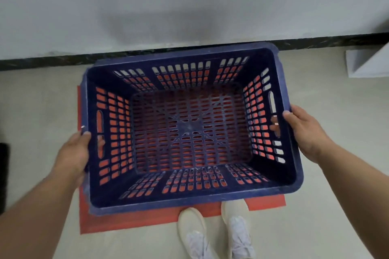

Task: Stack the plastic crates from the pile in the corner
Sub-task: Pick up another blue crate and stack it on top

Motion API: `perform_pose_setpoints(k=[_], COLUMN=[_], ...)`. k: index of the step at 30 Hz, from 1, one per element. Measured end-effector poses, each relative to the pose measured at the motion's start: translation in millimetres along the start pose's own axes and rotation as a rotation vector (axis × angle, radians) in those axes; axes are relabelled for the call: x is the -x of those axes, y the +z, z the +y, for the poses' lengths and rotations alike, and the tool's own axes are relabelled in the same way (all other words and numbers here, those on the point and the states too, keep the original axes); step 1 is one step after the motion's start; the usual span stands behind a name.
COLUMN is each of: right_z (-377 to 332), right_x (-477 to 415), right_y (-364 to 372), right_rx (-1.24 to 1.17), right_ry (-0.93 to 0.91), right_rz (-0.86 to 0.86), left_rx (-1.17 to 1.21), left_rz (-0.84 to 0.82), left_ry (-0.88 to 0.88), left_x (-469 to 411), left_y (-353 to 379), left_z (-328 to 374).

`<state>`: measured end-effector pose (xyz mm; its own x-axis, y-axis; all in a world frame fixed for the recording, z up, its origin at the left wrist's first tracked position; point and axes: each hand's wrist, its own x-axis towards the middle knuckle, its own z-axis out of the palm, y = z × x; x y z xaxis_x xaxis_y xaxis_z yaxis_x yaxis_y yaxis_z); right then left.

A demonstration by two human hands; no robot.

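A dark blue slotted plastic crate (190, 201) fills the middle of the view, its open top facing me. My left hand (74, 154) grips its left rim, fingers through the side handle slot. My right hand (303, 130) grips the right rim the same way. Red shows through every slot of the crate. A red crate or mat (134, 219) lies directly underneath; its edges stick out at the left and front, and I cannot tell which of the two it is or whether the blue crate touches it.
A grey wall with a black skirting strip (42, 62) runs just behind the crate. A white box-like object (368, 65) stands on the pale floor at the right. A dark object (3, 176) sits at the left edge. My white shoes (216, 235) stand at the red edge.
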<state>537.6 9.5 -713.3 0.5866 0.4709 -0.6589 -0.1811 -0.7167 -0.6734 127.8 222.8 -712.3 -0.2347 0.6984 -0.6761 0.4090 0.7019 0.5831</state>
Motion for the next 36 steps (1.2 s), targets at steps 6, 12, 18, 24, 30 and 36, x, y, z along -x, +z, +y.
perform_pose_setpoints(k=[6,12,18,24,30,36], right_z=[7,7,5,-19,-64,-129], right_x=[15,16,16,24,40,76], right_y=[5,10,18,20,32,36], right_rx=[-0.098,-0.123,-0.11,-0.022,0.072,0.149], right_ry=[0.056,0.049,0.046,-0.008,-0.063,-0.132], right_rz=[0.047,0.067,0.142,0.143,0.094,-0.006], left_rx=[0.026,0.093,0.114,0.166,0.259,0.389], left_rz=[-0.143,-0.081,-0.077,-0.034,0.019,0.053], left_ry=[-0.006,0.045,0.047,0.016,0.014,0.032], left_x=[8,6,4,7,36,73], left_y=[-11,-8,-6,-21,-63,-121], left_z=[-6,-17,-18,-8,10,33])
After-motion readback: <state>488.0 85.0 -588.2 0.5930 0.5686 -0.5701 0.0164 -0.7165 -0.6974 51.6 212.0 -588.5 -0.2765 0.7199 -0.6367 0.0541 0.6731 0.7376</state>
